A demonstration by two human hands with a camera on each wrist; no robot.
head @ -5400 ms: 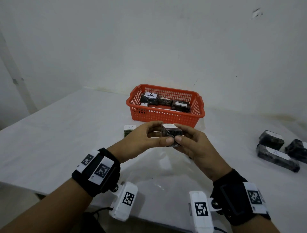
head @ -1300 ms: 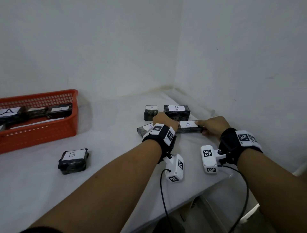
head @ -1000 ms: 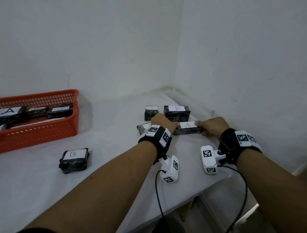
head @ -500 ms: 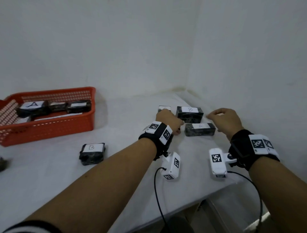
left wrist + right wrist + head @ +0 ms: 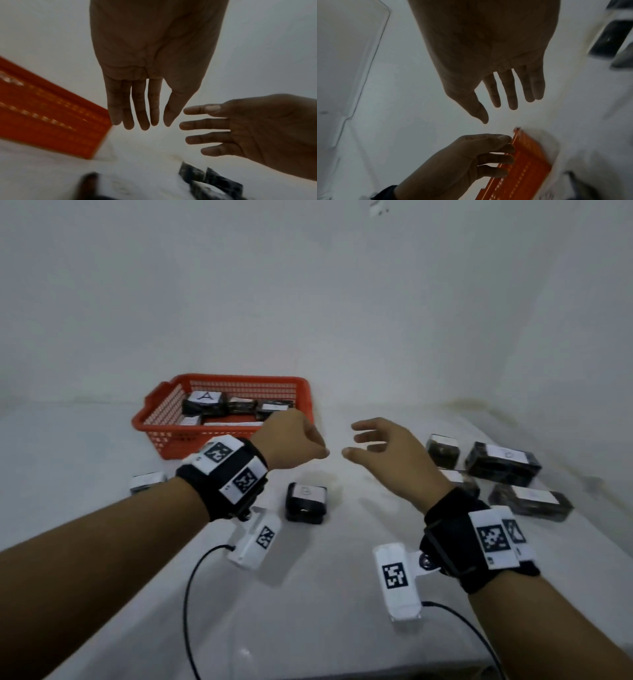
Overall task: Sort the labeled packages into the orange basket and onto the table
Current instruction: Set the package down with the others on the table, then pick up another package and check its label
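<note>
The orange basket (image 5: 161, 419) stands at the back of the white table and holds several dark wrapped packages with white labels; one reads A (image 5: 205, 402). My left hand (image 5: 318, 450) and right hand (image 5: 352, 440) hover side by side above the table in front of the basket, both empty. The left wrist view shows the left hand's fingers (image 5: 142, 119) straight, and the right wrist view shows the right hand's fingers (image 5: 511, 97) spread. A package labelled B (image 5: 306, 501) lies on the table below the left hand. The long package (image 5: 529, 503) lies at the right.
More dark packages lie in a cluster at the right (image 5: 501, 463), (image 5: 442, 451), close to the wall. A small package (image 5: 147, 482) sits left of my left wrist. Camera cables hang over the table's near edge (image 5: 308, 672).
Both hands have let go of the long package labelled A and lifted away from the right cluster toward the middle of the table. The head view has swung left to face the basket.
</note>
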